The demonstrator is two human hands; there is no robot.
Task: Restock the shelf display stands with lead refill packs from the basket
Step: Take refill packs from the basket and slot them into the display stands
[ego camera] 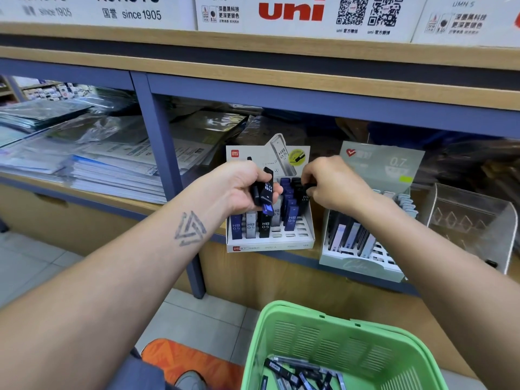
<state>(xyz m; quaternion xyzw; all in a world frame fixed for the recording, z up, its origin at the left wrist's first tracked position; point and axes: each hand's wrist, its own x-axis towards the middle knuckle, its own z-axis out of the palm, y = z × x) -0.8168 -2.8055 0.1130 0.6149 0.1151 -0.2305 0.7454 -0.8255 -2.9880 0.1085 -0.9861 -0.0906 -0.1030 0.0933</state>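
1. Lead packs are in three places: a bunch (264, 192) in the left hand, rows standing in the white stand (270, 243) on the shelf, and a loose heap (298, 375) in the green basket (323, 339) near the bottom of the view.
2. Left hand (239, 187) is curled round several dark packs, one marked HB, held just in front of the white stand's left side.
3. Right hand (334, 184) reaches to the far right rows of that stand, its fingertips pinching a black pack (308, 187) at the top of the row.
4. White stand holds blue, grey and black packs marked HB 0.5; the near right slots show bare.
5. Right of it stands a pale green stand (363, 266) with a 0.7 backboard, holding pale and dark packs that lean in their slots.
6. Further right sits a clear box (475, 220), touching or just beside the pale stand; I cannot tell which.
7. Left bay of the shelf holds stacks of papers (118, 175) and wrapped folders.
8. Above, white cartons (292, 12) bear the uni name and QR codes.
9. Tiled floor (36, 266) lies below on the left; an orange patch (185, 358) shows near the basket.
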